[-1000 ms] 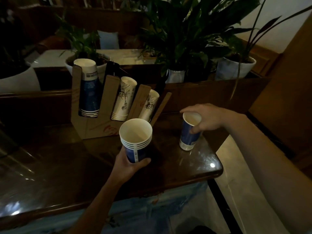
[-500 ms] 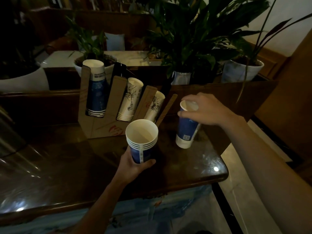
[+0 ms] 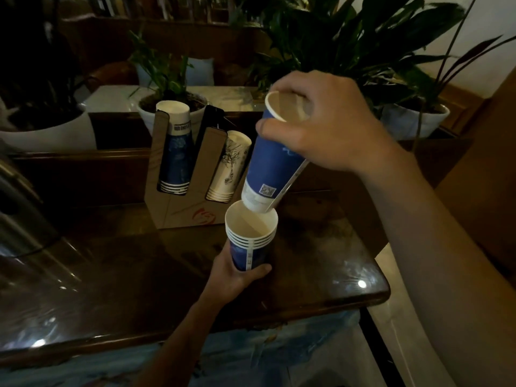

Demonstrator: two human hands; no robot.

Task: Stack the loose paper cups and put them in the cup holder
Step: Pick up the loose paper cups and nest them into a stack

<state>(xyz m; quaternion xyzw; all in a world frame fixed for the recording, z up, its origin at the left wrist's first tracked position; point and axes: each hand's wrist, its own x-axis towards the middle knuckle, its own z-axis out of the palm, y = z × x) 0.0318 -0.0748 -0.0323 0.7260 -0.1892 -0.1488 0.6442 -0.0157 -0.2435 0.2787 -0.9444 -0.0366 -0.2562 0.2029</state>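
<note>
Right now my right hand [image 3: 329, 121] has its fingers clamped around the rim end of a loose blue cup [image 3: 275, 157], thumb across the near wall. Its long axis tilts, mouth toward one o'clock, base toward seven, and the base sits just at the far lip of the stack [image 3: 251, 236]. My left hand [image 3: 237, 275], at six o'clock from it, wraps closed on the stack's lower wall, mouth up. I judge the cup must swing upright to seat. At ten o'clock on the dark table [image 3: 139, 289], the cardboard cup holder [image 3: 178, 210] waits, its slots already holding cups.
</note>
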